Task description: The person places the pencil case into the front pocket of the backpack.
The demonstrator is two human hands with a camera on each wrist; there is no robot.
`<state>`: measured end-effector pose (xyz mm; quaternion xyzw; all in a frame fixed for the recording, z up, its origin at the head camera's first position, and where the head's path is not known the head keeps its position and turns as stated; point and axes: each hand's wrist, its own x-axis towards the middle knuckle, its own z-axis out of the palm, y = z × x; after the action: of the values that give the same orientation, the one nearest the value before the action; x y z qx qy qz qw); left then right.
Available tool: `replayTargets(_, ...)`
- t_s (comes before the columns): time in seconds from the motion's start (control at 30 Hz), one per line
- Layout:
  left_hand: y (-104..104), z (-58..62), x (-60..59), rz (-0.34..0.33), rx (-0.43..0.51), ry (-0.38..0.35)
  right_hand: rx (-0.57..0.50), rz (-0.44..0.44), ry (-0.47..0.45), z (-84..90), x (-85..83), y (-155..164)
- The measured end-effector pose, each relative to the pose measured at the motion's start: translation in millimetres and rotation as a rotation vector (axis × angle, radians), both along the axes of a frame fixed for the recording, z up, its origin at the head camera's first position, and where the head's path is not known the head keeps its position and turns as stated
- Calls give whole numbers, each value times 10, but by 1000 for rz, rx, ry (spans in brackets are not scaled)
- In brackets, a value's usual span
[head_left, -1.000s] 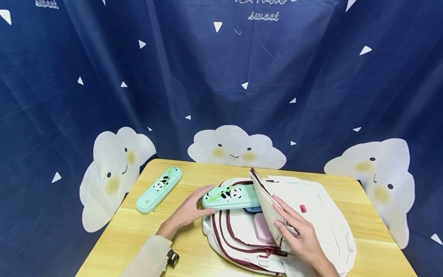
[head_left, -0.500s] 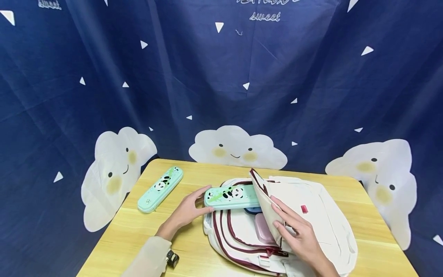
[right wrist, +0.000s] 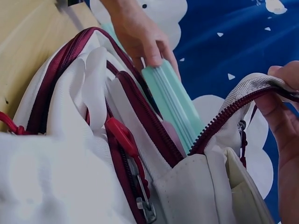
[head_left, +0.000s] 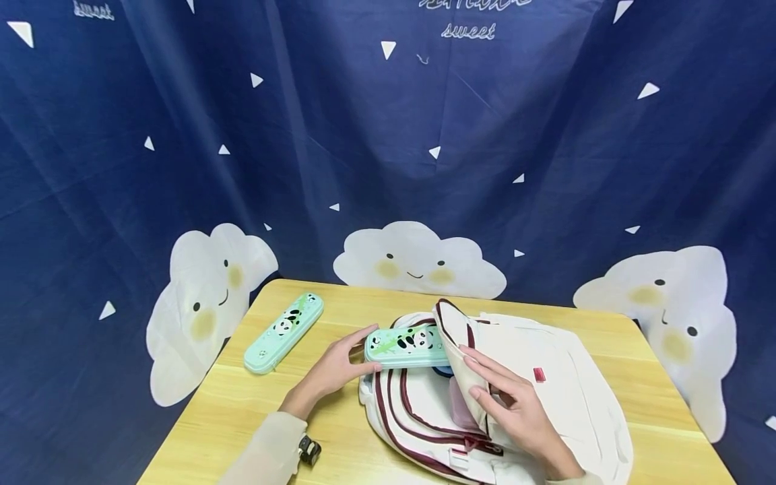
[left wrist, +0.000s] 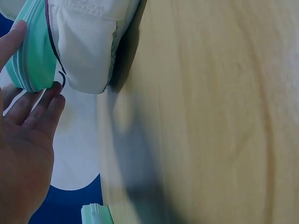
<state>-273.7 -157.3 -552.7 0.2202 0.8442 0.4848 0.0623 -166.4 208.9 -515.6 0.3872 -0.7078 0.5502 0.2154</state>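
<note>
A white backpack [head_left: 545, 397] with dark red zippers lies on the wooden table [head_left: 242, 417]. My right hand [head_left: 506, 397] grips its front flap [head_left: 455, 343] and holds the opening wide. My left hand [head_left: 339, 367] holds one end of a mint green panda pencil case [head_left: 406, 345], whose other end is inside the bag's mouth. In the right wrist view the case [right wrist: 173, 105] slants down between the zipper edges [right wrist: 140, 107]. In the left wrist view my fingers [left wrist: 32, 105] touch the case's end [left wrist: 32, 56]. A pink item [head_left: 463, 411] and a blue one [head_left: 441, 370] show inside the bag.
A second mint panda pencil case [head_left: 283, 331] lies at the table's left rear. A dark blue cloth with white clouds [head_left: 418, 259] hangs behind and around the table. Bare wood shows along the left front.
My left hand has pushed the pencil case to the right, deeper under the flap. My right hand has drawn the flap slightly left.
</note>
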Motion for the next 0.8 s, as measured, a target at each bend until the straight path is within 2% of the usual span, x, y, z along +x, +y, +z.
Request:
replayTargets(0.17, -13, 17, 8, 0, -3, -12, -30, 56, -31, 9, 4, -21)
replayTargets(0.4, -38, 19, 4, 3, -9, -20, -22, 75, -16, 9, 0, -48)
replayTargets(0.53, -43, 22, 8, 10, -12, -33, 2, 41, 62, 28, 2, -74)
replayTargets(0.7, -46, 23, 26, 7, 4, -39, 59, -55, 202, 116, 49, -123)
replayTargets(0.8, -34, 15, 25, 5, 4, -44, 59, -72, 226, 149, 88, -130)
